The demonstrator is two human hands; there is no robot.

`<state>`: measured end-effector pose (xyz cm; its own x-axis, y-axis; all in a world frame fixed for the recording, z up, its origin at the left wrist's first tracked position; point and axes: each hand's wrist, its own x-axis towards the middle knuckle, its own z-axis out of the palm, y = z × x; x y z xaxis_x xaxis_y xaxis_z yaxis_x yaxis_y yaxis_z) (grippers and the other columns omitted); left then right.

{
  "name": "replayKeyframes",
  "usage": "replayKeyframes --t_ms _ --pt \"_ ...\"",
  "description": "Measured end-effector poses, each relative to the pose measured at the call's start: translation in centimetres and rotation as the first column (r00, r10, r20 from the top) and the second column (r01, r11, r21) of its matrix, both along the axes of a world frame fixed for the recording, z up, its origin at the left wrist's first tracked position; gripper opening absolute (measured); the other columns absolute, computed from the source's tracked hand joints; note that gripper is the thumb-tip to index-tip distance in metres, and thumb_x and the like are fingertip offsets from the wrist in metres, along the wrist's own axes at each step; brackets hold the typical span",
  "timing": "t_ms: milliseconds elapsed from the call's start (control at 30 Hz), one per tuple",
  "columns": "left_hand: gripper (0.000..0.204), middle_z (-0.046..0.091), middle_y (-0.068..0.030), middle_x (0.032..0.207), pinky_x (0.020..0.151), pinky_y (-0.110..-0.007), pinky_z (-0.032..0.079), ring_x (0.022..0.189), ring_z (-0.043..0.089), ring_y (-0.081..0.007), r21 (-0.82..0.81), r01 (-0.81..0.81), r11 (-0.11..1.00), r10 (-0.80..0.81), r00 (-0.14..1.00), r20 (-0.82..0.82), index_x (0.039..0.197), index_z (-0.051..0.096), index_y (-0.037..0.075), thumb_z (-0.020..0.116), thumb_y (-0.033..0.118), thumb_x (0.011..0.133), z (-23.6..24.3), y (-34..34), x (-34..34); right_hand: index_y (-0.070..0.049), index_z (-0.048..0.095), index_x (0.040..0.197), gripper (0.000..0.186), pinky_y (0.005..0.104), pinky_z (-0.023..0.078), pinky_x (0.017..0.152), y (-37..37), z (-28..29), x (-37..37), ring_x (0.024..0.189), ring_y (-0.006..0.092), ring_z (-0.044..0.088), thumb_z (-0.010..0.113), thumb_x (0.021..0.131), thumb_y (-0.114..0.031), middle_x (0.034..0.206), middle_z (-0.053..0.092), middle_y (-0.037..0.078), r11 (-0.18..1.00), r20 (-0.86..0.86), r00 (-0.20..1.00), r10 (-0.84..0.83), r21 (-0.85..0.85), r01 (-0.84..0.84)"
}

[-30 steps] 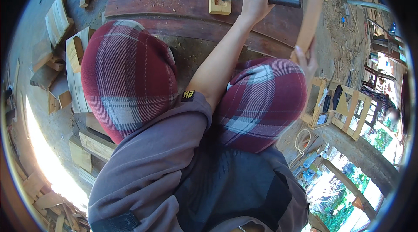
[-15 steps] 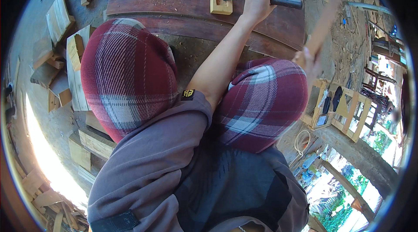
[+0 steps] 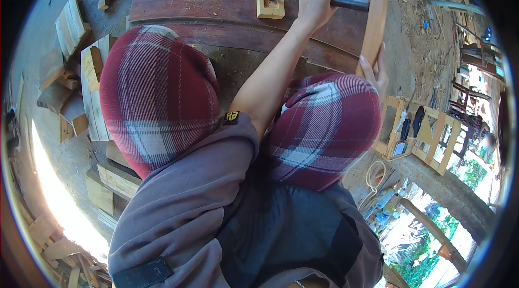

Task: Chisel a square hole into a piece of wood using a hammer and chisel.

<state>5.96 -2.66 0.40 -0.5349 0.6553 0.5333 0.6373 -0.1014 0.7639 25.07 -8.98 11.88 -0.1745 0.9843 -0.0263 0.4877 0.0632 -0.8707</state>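
Note:
My left hand (image 3: 316,9) is closed around a chisel (image 3: 351,1), whose blade lies horizontally across the view, its tip inside the hollow of a small pale wooden block (image 3: 270,11). The block sits on a dark reddish-brown board (image 3: 200,4) sprinkled with sawdust. My right hand (image 3: 377,71), partly hidden behind my plaid-covered right knee (image 3: 330,136), grips a long light-brown wooden bar (image 3: 373,23). The bar's upper part is at the butt of the chisel handle and appears to touch it.
Wooden offcuts and boards (image 3: 73,25) lie on the floor (image 3: 40,55) at left. A wooden frame (image 3: 443,147) with dark tools is at right, near a coiled pale cord (image 3: 373,177). My plaid-covered left knee (image 3: 157,98) is below the board.
The wooden bar swung out to the right half a second ago and has come back left against the chisel's butt. My left hand and the block have shifted slightly left.

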Motion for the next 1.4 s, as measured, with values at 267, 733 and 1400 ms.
replayKeyframes --t_ms 267,733,1400 --pt "0.018 0.067 -0.0073 0.079 0.069 -0.043 0.051 0.079 0.066 -0.0311 0.038 -0.007 0.999 0.005 0.999 0.049 0.086 0.066 0.013 0.074 0.021 0.073 0.7 -0.4 0.1 0.003 0.034 0.148 0.073 0.0337 0.045 0.099 -0.5 1.7 0.3 0.121 0.0272 0.056 0.067 0.085 -0.015 0.140 0.048 0.025 0.999 -0.111 0.994 0.016 0.041 -0.011" --pt "0.017 0.066 -0.0070 0.078 0.068 -0.042 0.051 0.080 0.065 -0.0304 0.048 -0.015 0.999 0.011 0.997 0.080 0.083 0.065 0.012 0.075 0.020 0.072 0.6 0.1 0.3 0.000 0.039 0.147 0.069 0.0283 0.053 0.072 0.4 -0.7 2.0 0.086 0.0163 0.064 0.064 0.084 -0.011 0.120 0.061 0.020 0.951 -0.422 0.853 -0.309 -0.160 0.265" --pt "0.018 0.069 -0.0062 0.083 0.071 -0.043 0.051 0.084 0.066 -0.0301 -0.067 0.006 0.998 -0.005 1.000 0.014 0.086 0.068 0.015 0.076 0.023 0.071 -1.1 -0.6 0.0 0.001 0.040 0.146 0.069 0.0317 0.052 0.085 -0.1 0.3 0.1 0.109 0.0233 0.062 0.068 0.085 -0.015 0.131 0.056 0.023 0.984 -0.096 0.982 -0.164 -0.088 0.156"
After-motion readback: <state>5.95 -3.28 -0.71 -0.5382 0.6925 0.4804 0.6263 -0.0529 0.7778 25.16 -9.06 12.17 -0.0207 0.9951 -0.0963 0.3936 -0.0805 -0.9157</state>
